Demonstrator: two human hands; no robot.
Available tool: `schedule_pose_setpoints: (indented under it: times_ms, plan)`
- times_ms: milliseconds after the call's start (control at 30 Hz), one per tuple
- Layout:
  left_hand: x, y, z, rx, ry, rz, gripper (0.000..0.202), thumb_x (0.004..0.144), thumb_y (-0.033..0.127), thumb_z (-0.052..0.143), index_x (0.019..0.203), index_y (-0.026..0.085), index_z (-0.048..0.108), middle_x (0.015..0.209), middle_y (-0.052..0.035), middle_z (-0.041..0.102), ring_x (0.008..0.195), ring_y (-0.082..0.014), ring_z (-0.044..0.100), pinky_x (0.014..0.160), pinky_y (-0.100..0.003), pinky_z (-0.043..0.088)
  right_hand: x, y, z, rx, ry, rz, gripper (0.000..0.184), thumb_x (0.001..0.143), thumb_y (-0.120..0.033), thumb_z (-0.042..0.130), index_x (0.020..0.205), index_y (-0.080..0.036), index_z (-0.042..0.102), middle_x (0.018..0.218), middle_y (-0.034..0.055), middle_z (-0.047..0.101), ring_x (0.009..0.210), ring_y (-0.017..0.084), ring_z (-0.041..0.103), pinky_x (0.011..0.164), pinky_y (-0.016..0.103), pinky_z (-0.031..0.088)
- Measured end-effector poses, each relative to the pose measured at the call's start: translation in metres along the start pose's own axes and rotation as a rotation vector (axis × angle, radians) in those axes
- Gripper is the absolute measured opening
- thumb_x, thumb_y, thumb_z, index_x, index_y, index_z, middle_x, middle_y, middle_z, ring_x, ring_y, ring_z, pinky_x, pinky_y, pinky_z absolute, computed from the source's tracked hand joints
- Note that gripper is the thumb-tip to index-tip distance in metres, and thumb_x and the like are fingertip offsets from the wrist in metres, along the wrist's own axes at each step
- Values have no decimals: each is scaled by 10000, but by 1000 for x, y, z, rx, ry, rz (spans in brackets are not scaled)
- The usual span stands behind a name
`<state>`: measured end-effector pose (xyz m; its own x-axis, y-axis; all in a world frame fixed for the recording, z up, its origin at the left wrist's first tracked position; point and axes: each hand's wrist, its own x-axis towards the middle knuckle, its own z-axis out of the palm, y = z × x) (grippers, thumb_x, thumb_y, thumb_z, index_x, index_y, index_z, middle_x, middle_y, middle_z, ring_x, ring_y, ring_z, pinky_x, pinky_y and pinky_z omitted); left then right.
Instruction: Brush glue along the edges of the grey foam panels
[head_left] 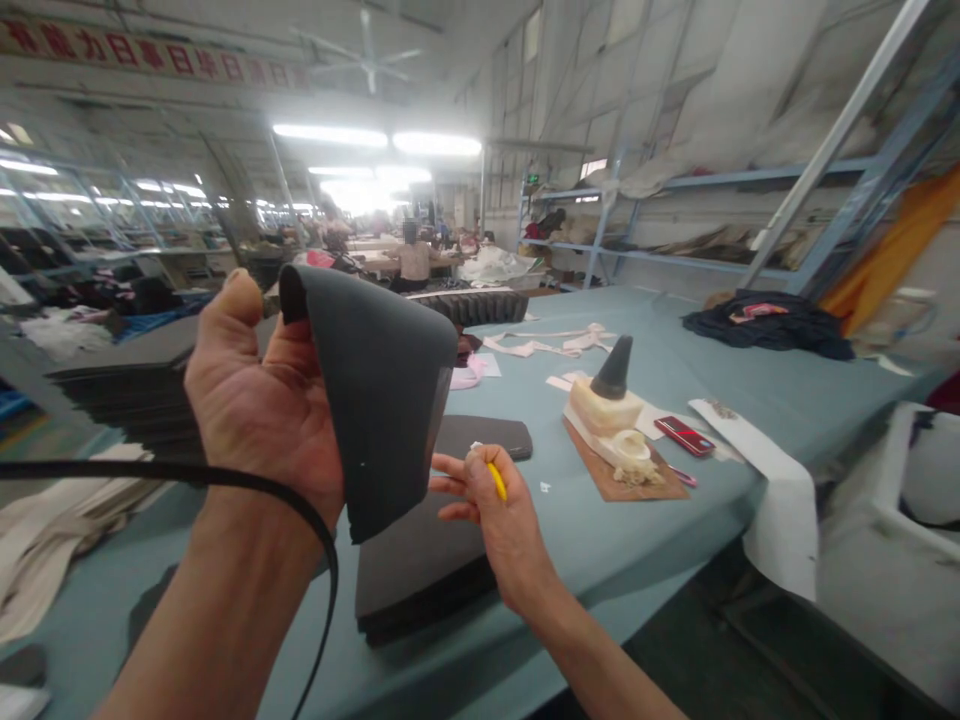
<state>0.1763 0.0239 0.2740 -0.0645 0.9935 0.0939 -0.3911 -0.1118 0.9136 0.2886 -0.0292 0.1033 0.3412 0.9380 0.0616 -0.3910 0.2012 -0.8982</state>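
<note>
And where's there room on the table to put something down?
Bare table shows between the dark bundle and red thing. A smaller patch, with white scraps, lies between the right hand and brown board. It's crowded on the board and around the dark stack.

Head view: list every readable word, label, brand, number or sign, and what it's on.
"能力日事日毕日清日": red characters on the overhead banner; the characters at both ends are too blurred to read.
Small green sign in the background: too small to read.
Red case on the table: no legible text.
Dark panel in the left hand: none visible.
</note>
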Motion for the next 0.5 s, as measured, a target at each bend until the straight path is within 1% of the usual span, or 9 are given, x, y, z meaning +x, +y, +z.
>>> schedule_pose_setpoints:
  times_ms: [67, 133, 167, 233, 267, 333, 367, 433, 500]
  plan:
    - [-1, 0, -1, -69, 27, -37, 646, 1178, 528, 159, 1622, 354, 595, 1382, 80, 804, 1157, -318, 849, 713, -527, 777, -6, 5, 10, 86, 1, 37, 746, 721, -895, 864, 954, -249, 574, 1060, 48, 840, 957, 191, 813, 701, 265, 666]
    - [-1, 0, -4, -90, 33, -42, 647, 1177, 554, 172, 1617, 356, 603, 1365, 80, 812, 1132, -327, 856, 703, -553, 779, -12, 12, 18, 181, 17, 48, 745, 687, -876, 907, 928, -254, 575, 923, -8, 774, 878, 159, 759, 693, 263, 674]
    - [-1, 0, -5, -97, 31, -42, 647, 1177, 557, 172, 1609, 358, 611, 1380, 85, 806, 1126, -325, 858, 699, -553, 779, -16, 16, 22, 233, 25, 48, 735, 685, -859, 923, 922, -257, 575, 888, -25, 746, 842, 147, 735, 692, 264, 676]
    - [-1, -1, -8, -106, 39, -35, 637, 1182, 539, 175, 1544, 351, 665, 1403, 97, 796, 1130, -306, 858, 713, -524, 781, -25, 22, 30, 338, 27, 50, 701, 716, -822, 935, 946, -266, 576, 907, -27, 752, 807, 136, 724, 701, 267, 678]
    - [-1, -1, -9, -110, 54, -32, 630, 1186, 520, 181, 1473, 337, 711, 1378, 99, 805, 1130, -287, 857, 730, -492, 780, -29, 24, 34, 385, 22, 56, 692, 727, -802, 943, 964, -271, 567, 940, -21, 771, 811, 138, 736, 708, 267, 677]
    - [-1, -3, -11, -147, 85, -27, 591, 1194, 485, 231, 1270, 288, 782, 1215, 78, 845, 1074, -244, 863, 765, -433, 773, -37, 27, 43, 449, 9, 84, 707, 712, -760, 979, 987, -281, 537, 948, -23, 777, 826, 150, 761, 705, 266, 670]
    - [-1, -4, -12, -195, 100, -17, 555, 1190, 482, 282, 1163, 257, 789, 1094, 59, 854, 999, -227, 865, 774, -418, 768, -40, 28, 48, 468, 9, 101, 726, 697, -742, 998, 993, -285, 518, 918, -36, 762, 821, 152, 764, 699, 266, 666]
    - [-1, -7, -12, -326, 126, 1, 492, 1166, 484, 394, 969, 206, 748, 855, 35, 822, 793, -193, 835, 769, -398, 758, -45, 28, 58, 487, 36, 127, 754, 678, -704, 1026, 1013, -288, 494, 850, -66, 712, 799, 146, 750, 695, 262, 659]
    - [-1, -10, -14, -444, 124, 17, 475, 1143, 480, 460, 857, 180, 692, 713, 24, 775, 645, -164, 779, 739, -346, 736, -47, 28, 66, 488, 72, 136, 760, 679, -666, 1036, 1048, -289, 489, 844, -76, 686, 797, 138, 731, 712, 265, 654]
